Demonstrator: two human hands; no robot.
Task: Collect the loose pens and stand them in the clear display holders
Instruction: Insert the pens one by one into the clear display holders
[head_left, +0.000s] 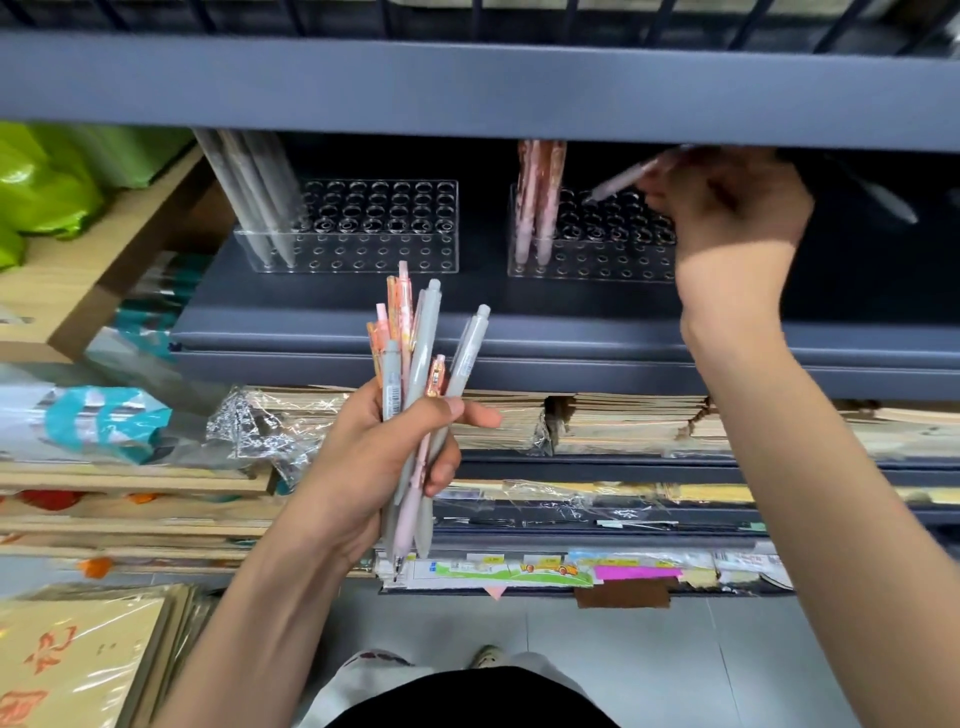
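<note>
Grips a mixed bundle of pens (415, 364) in the left hand (374, 467), just below centre toward 6 o'clock, fingers curled round the barrels, tips down and clickers up: likely a ready stock, already turned for insertion. Pinches one pale pink pen (621, 183) in the right hand (727, 208) at 1 o'clock, tip angled down toward the holes of the right clear holder (597, 267), slanted presumably to clear the upper shelf (467, 88) close overhead. Sorts by colour, apparently: pink pens (537, 208) standing at that holder's 9 o'clock end, grey pens (254, 197) leaning at the 9 o'clock end of the left clear holder (363, 254), at 11 o'clock. Leaves most holes unfilled.
</note>
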